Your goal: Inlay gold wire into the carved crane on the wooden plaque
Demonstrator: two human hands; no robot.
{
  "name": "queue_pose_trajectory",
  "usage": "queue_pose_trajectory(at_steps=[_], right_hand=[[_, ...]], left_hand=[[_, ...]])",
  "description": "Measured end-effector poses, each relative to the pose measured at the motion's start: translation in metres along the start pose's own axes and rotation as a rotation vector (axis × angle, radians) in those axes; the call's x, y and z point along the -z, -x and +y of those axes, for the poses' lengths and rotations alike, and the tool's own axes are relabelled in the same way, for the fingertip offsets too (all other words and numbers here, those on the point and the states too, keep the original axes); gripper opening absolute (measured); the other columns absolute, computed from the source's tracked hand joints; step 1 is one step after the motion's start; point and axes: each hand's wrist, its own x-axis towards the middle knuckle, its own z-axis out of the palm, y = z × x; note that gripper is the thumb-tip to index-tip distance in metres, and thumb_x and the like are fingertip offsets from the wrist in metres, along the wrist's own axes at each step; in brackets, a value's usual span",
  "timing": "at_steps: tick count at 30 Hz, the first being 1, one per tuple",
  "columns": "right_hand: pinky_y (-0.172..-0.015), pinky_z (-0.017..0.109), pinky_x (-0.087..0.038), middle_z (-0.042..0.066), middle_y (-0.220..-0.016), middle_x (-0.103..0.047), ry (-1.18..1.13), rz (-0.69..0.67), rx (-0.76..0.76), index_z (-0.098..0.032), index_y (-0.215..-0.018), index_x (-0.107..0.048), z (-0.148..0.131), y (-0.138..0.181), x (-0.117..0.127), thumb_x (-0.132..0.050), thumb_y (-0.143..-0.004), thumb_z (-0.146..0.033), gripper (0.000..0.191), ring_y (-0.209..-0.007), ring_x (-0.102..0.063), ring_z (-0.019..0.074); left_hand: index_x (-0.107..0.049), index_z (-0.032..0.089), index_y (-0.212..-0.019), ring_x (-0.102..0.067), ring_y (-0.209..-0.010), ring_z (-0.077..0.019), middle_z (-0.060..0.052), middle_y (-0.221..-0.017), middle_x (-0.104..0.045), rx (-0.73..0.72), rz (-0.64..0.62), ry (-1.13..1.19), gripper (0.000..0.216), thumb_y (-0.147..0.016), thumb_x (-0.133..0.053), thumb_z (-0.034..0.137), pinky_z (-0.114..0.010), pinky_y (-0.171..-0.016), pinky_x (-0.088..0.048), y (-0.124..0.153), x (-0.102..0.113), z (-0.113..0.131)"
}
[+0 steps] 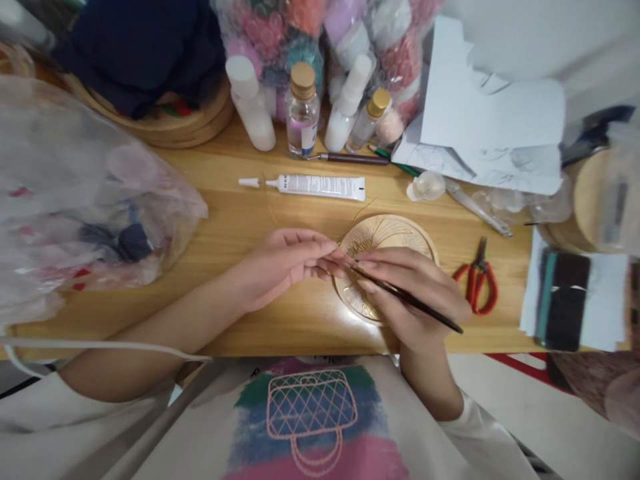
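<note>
My right hand [417,290] grips a slim black pen-like tool [415,307], whose tapered end points down to the right. Its other end meets the fingertips of my left hand [295,260], which are pinched together; whatever lies between them is too small to make out. Under both hands sits a round wooden disc [425,243] with a fan-like pattern of fine golden lines, partly covered by my right hand. A thin golden strand [367,210] rises past the disc's upper edge.
A white glue tube [323,187] lies behind my hands beside its cap [249,182]. Red-handled pliers [477,280] rest right of the disc. Several bottles [303,110] line the back, with a dark-handled hook tool [355,159] before them. A plastic bag [90,200] occupies the left.
</note>
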Motion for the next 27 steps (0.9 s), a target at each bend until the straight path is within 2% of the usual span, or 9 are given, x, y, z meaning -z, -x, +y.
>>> queue_pose_trajectory(at_steps=[3,6,17,23,27], right_hand=[[-0.076,0.03,-0.06,0.005,-0.097,-0.074,-0.006,-0.003,0.078,-0.02,-0.105,-0.074,0.002,-0.002,-0.001,-0.075,-0.079,-0.009,0.028,-0.086,-0.07,0.0167],[-0.074,0.029,-0.059,0.005,-0.096,-0.072,-0.004,0.004,0.106,-0.017,-0.103,-0.074,0.003,-0.003,-0.003,-0.076,-0.078,-0.008,0.027,-0.086,-0.069,0.0156],[-0.078,0.033,-0.06,0.003,-0.096,-0.072,0.021,0.015,-0.024,-0.027,-0.109,-0.075,-0.01,0.0,-0.005,-0.074,-0.081,-0.01,0.033,-0.085,-0.069,0.0172],[-0.072,0.034,-0.061,0.001,-0.092,-0.074,0.054,0.031,0.009,-0.03,-0.107,-0.074,-0.009,-0.002,-0.007,-0.075,-0.081,-0.012,0.032,-0.08,-0.07,0.0174],[-0.07,0.034,-0.062,0.001,-0.089,-0.075,0.066,0.022,0.06,-0.027,-0.104,-0.074,-0.009,-0.002,-0.007,-0.075,-0.081,-0.012,0.028,-0.076,-0.07,0.0175]], left_hand=[[-0.076,0.016,-0.074,-0.067,-0.067,-0.0118,-0.002,-0.074,-0.076,-0.074,0.04,-0.085,0.012,-0.069,-0.083,0.024,-0.024,-0.069,-0.049,0.004,-0.003,0.001],[-0.077,0.018,-0.073,-0.066,-0.065,-0.0104,0.0,-0.067,-0.075,-0.099,0.031,-0.11,0.009,-0.068,-0.083,0.022,-0.022,-0.067,-0.048,0.008,-0.005,0.001],[-0.076,0.02,-0.069,-0.064,-0.063,-0.0101,0.002,-0.065,-0.074,-0.09,0.016,-0.129,0.005,-0.068,-0.081,0.021,-0.022,-0.064,-0.048,0.009,-0.005,-0.001],[-0.075,0.02,-0.071,-0.062,-0.063,-0.0108,0.002,-0.065,-0.072,-0.136,0.071,-0.219,0.007,-0.07,-0.08,0.024,-0.024,-0.066,-0.049,0.009,-0.004,-0.003],[-0.075,0.019,-0.069,-0.061,-0.062,-0.0099,0.002,-0.065,-0.071,-0.18,0.07,-0.206,0.008,-0.071,-0.079,0.025,-0.023,-0.065,-0.048,0.008,-0.004,-0.004]])
